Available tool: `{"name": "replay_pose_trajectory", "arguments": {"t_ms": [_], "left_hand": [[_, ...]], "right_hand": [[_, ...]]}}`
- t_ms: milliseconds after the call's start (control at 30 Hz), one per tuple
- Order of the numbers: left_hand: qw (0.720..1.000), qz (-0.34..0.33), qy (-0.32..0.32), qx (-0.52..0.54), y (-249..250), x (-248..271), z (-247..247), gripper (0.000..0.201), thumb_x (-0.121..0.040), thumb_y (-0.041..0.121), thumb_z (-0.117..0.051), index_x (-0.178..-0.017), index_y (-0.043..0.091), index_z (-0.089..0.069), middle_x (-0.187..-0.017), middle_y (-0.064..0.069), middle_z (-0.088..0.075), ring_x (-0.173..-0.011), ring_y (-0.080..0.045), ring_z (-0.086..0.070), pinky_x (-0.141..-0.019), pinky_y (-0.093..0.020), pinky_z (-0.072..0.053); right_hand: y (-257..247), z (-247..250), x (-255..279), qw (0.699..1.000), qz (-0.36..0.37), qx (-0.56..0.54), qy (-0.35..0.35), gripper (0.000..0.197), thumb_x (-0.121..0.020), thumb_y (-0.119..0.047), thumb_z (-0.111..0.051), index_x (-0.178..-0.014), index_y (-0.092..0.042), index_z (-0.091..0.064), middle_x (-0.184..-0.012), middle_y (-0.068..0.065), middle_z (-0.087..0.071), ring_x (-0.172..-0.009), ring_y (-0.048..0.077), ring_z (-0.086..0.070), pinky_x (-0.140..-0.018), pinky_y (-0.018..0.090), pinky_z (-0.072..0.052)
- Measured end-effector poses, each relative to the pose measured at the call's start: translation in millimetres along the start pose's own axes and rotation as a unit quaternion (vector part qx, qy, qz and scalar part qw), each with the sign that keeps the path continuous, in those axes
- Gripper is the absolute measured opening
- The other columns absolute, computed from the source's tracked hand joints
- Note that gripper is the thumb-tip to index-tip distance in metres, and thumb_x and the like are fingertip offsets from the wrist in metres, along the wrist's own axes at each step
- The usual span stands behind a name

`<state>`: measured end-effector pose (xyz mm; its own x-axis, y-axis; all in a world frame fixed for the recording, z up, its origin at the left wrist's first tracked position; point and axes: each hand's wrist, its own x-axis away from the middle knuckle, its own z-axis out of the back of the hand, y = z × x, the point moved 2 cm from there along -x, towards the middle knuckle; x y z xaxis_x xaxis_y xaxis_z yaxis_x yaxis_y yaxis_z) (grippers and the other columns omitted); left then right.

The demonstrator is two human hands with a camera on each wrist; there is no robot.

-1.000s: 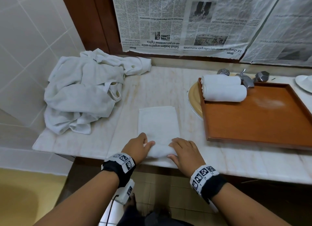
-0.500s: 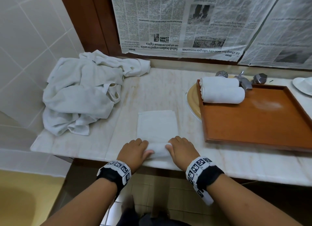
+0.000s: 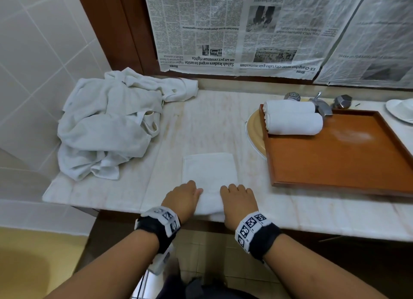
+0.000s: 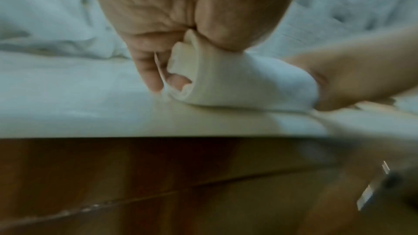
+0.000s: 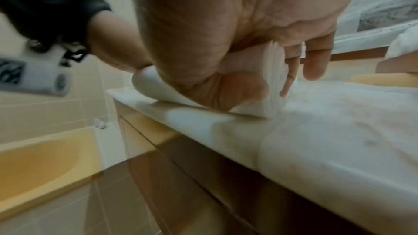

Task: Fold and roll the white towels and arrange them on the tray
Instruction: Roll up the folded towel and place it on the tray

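A: From the head view, where's your towel?

B: The folded towel (image 3: pixel 209 175) lies flat on the counter (image 3: pixel 201 120), its near end rolled up at the counter's front edge. Your left hand (image 3: pixel 182 199) and right hand (image 3: pixel 239 201) each cover one end of that roll. The tray (image 3: pixel 335 160) sits to the right with two rolled towels (image 3: pixel 292 117) at its far left corner; a pile of unrolled towels (image 3: pixel 105 124) waits on the left.

A: And the left wrist view?

B: Your left fingers (image 4: pixel 147 71) curl over the roll's end, the thumb tucked against its open spiral. It looks loose there, so tighten it before you push on.

A: The right wrist view?

B: Your right hand (image 5: pixel 226 51) grips the other end, thumb beneath, fingers over the top. Roll both ends away from you at one pace, I'd say, keeping the edges flush so the roll doesn't cone.
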<state>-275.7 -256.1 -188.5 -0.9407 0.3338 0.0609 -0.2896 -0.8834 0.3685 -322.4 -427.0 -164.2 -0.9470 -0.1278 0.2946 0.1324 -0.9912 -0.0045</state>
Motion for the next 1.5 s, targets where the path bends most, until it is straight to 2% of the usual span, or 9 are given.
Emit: {"name": "replay_pose_trajectory", "arguments": {"t_ms": [167, 333, 500, 567, 733, 900, 1200, 1400, 1500], "left_hand": [[0.961, -0.203, 0.066, -0.177, -0.2, 29.6, -26.0, 0.057, -0.084, 0.062, -0.048, -0.115, 0.014, -0.054, -0.112, -0.011, -0.057, -0.088, -0.027, -0.055, -0.073, -0.037, -0.05], [0.971, -0.187, 0.042, -0.144, -14.1, 16.0, -20.8, 0.064, -0.081, 0.072, -0.036, -0.104, 0.017, -0.059, -0.087, -0.006, -0.059, -0.07, -0.026, -0.057, -0.052, -0.034, -0.05], [0.985, -0.143, -0.094, -0.018, -20.6, -1.6, -3.1, 0.099, -0.066, 0.095, -0.017, -0.112, 0.021, -0.062, -0.102, -0.004, -0.057, -0.088, -0.02, -0.046, -0.078, -0.033, -0.038], [0.982, -0.136, -0.129, 0.004, -14.3, -4.5, 4.0, 0.099, -0.062, 0.098, -0.018, -0.107, 0.021, -0.062, -0.102, -0.002, -0.058, -0.09, -0.019, -0.048, -0.079, -0.032, -0.037], [0.959, -0.218, 0.033, -0.179, 5.2, 17.6, -13.0, 0.068, -0.081, 0.073, -0.044, -0.108, 0.013, -0.063, -0.102, -0.009, -0.062, -0.083, -0.027, -0.059, -0.069, -0.037, -0.05], [0.958, -0.191, 0.07, -0.201, 13.3, 25.0, -24.2, 0.075, -0.056, 0.071, -0.078, -0.097, 0.013, -0.055, -0.081, -0.006, -0.058, -0.066, -0.024, -0.055, -0.054, -0.034, -0.045], [0.978, -0.085, -0.19, -0.022, 9.6, 1.4, 10.1, 0.072, -0.077, 0.077, -0.057, -0.118, 0.017, -0.053, -0.113, -0.001, -0.062, -0.098, -0.019, -0.058, -0.079, -0.031, -0.042], [0.956, -0.189, 0.047, -0.219, 16.4, 35.9, -19.7, 0.095, -0.059, 0.073, -0.072, -0.125, 0.008, -0.052, -0.104, -0.009, -0.061, -0.085, -0.027, -0.059, -0.074, -0.04, -0.052], [0.972, -0.149, 0.033, -0.182, 16.1, 36.4, -20.3, 0.088, -0.052, 0.068, -0.082, -0.113, 0.01, -0.053, -0.088, -0.006, -0.061, -0.072, -0.025, -0.06, -0.059, -0.036, -0.05]], "right_hand": [[-1.8, 8.8, -14.6, 0.999, -0.017, 0.029, -0.043, 0.052, -0.08, -0.043, -0.067, -0.123, -0.02, -0.046, -0.118, 0.003, -0.057, -0.111, 0.026, -0.053, -0.1, 0.04, -0.035], [-14.6, 7.4, -3.7, 0.997, -0.019, 0.078, -0.024, 0.056, -0.083, -0.032, -0.065, -0.129, -0.012, -0.041, -0.125, 0.009, -0.044, -0.117, 0.03, -0.044, -0.104, 0.044, -0.03], [-25.2, -8.3, 16.1, 0.998, -0.01, 0.023, 0.059, 0.063, -0.045, -0.013, -0.088, -0.103, -0.013, -0.064, -0.091, 0.009, -0.057, -0.078, 0.028, -0.058, -0.069, 0.041, -0.049], [-20.9, -8.6, 15.3, 0.999, -0.003, -0.005, 0.039, 0.061, -0.052, -0.012, -0.086, -0.107, -0.016, -0.06, -0.096, 0.007, -0.056, -0.084, 0.028, -0.059, -0.074, 0.04, -0.047], [-4.3, -1.5, -0.2, 0.999, 0.004, -0.017, 0.027, 0.058, -0.079, -0.046, -0.07, -0.124, -0.02, -0.045, -0.121, 0.002, -0.051, -0.111, 0.025, -0.051, -0.094, 0.04, -0.038], [-5.1, 1.2, -1.3, 1.0, -0.007, -0.008, 0.013, 0.058, -0.077, -0.047, -0.071, -0.123, -0.021, -0.047, -0.12, 0.002, -0.053, -0.11, 0.024, -0.051, -0.095, 0.04, -0.035], [-12.9, -6.3, 22.2, 0.999, -0.029, 0.01, 0.045, 0.05, -0.086, -0.018, -0.064, -0.13, -0.02, -0.04, -0.125, 0.006, -0.047, -0.116, 0.027, -0.045, -0.099, 0.04, -0.035], [0.4, 8.7, -1.7, 0.999, -0.014, -0.006, -0.033, 0.062, -0.077, -0.053, -0.071, -0.125, -0.024, -0.045, -0.119, 0.001, -0.054, -0.114, 0.025, -0.05, -0.099, 0.042, -0.034], [-3.1, 6.8, 1.4, 1.0, -0.018, 0.01, -0.021, 0.062, -0.075, -0.046, -0.072, -0.125, -0.022, -0.044, -0.123, 0.004, -0.049, -0.114, 0.026, -0.045, -0.099, 0.042, -0.033]]}}
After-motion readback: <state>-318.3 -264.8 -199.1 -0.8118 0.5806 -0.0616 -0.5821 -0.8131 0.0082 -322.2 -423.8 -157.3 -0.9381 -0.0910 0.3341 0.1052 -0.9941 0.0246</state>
